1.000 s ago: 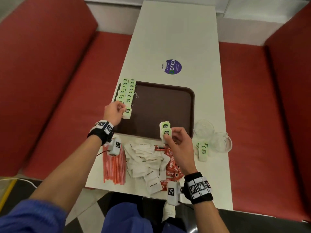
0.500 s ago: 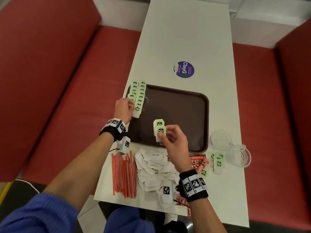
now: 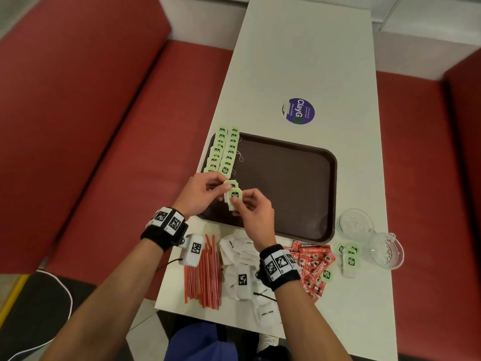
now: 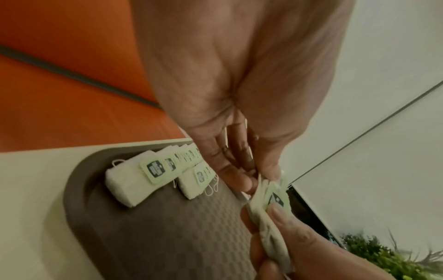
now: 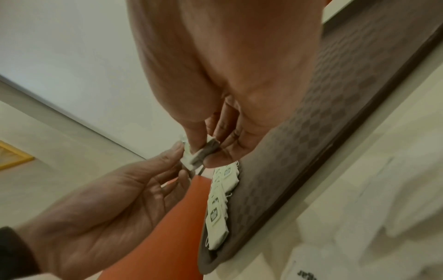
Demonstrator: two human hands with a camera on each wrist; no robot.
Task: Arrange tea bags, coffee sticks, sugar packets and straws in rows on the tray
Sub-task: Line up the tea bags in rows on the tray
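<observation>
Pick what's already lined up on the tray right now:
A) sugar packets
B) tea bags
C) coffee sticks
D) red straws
B: two rows of tea bags lie along the left edge of the tray; the straws, coffee sticks and sugar packets sit on the table in front of it.

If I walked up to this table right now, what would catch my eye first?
Probably the two hands meeting over the near left part of the brown tray: the left hand and right hand both pinch a small stack of tea bags. Behind them, two neat rows of green-tagged tea bags line the tray's left edge. Nearer the person, red straws lie loose on the table.
</observation>
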